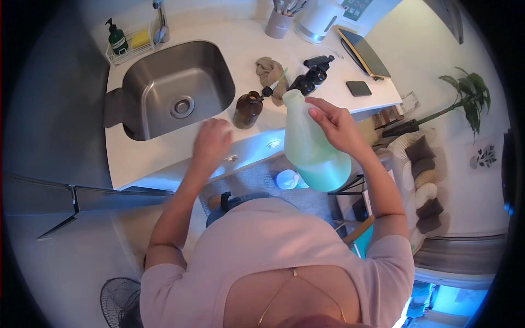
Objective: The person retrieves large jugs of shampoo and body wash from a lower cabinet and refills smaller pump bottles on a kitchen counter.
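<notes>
My right hand [334, 125] grips a large translucent plastic jug [311, 156] by its upper side, partly full of blue-green liquid, with its mouth uncapped. Over the counter's front edge is my left hand [212, 141], slightly blurred; its fingers are curled, and whether they hold something small is unclear. Between the hands an amber bottle [248, 110] stands with its neck uncovered. Behind it lies a black pump top [267, 91] with a pale tube, against a crumpled beige cloth [270, 71]. Several dark bottles [312, 76] are grouped to the right of the cloth.
A steel sink [180, 82] is set into the white counter [164, 164]. Beyond it are a wire rack [130, 53] with a green pump bottle [117, 39] and yellow sponge [140, 39]. A utensil cup [279, 24], white kettle [318, 20] and phone [358, 88] are farther right.
</notes>
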The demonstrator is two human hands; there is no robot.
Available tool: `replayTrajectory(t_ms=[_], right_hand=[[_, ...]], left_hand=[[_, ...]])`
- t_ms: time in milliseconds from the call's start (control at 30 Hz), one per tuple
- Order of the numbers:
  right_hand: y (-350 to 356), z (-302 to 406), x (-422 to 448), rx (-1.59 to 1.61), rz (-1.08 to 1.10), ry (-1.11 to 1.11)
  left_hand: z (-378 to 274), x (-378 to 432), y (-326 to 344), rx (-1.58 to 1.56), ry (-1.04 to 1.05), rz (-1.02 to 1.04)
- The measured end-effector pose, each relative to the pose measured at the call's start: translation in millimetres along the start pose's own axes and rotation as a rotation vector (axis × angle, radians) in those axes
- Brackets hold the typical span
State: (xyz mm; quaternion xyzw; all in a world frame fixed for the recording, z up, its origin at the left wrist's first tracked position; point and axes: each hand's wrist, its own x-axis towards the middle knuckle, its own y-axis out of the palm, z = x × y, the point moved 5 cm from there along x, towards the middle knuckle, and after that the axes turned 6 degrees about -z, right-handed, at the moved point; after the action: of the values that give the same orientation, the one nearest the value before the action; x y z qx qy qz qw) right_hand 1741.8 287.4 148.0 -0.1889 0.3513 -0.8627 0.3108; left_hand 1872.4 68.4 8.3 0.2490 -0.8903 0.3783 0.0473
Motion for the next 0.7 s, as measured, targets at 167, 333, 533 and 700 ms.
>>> replayTrajectory(t_ms=[167,333,533,700], right_hand=[[9.7,41.2,20.6,-0.255,0.174,-0.023],[16.4,57.7,38.1,-0.426,0.274,-0.019],[22.7,67.7,51.6,-0.542,0.357,0.073],[29.6,68.5,58.7,-0.616,0.424,0.066]], left_hand=[[-49.7,-28.6,78.0,-0.883,-0.176,0.527],[-94.0,-8.1,101.2,-1.504,-0.182,0.473],[-107.2,-0.6,99.8,-1.581,-0.21,0.453],[-111.4,-0.4,99.1,-1.642,-0.198,0.424]])
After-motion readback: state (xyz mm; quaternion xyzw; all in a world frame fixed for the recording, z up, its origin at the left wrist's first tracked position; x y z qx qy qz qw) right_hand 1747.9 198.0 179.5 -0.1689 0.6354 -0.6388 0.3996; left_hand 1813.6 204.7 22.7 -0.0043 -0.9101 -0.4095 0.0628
